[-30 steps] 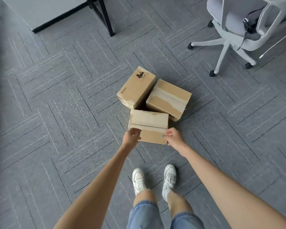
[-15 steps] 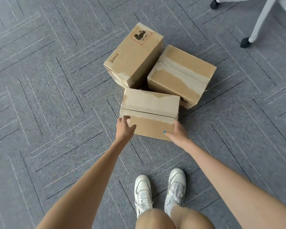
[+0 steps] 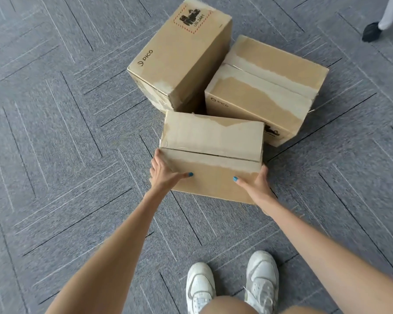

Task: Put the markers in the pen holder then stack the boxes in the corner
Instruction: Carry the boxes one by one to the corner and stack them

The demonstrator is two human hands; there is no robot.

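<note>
- Near box (image 3: 213, 152): plain brown cardboard, top flaps closed along a middle seam, lying lengthwise in front of the person on the carpet floor (image 3: 66, 143); whether it is lifted at all is hard to tell.
- Left hand (image 3: 165, 174): clamped on the near box's left end, thumb laid across the top.
- Right hand (image 3: 255, 186): clamped on the right end, thumb on top, fingers hidden behind the side.
- Printed box (image 3: 182, 55): behind, to the left, angled, with a red-bordered label.
- Taped box (image 3: 266, 87): behind, to the right, just beside the printed box.
- White shoes (image 3: 262, 277): near the bottom edge.
- Chair wheel (image 3: 371, 32): upper right, well apart from the boxes.
</note>
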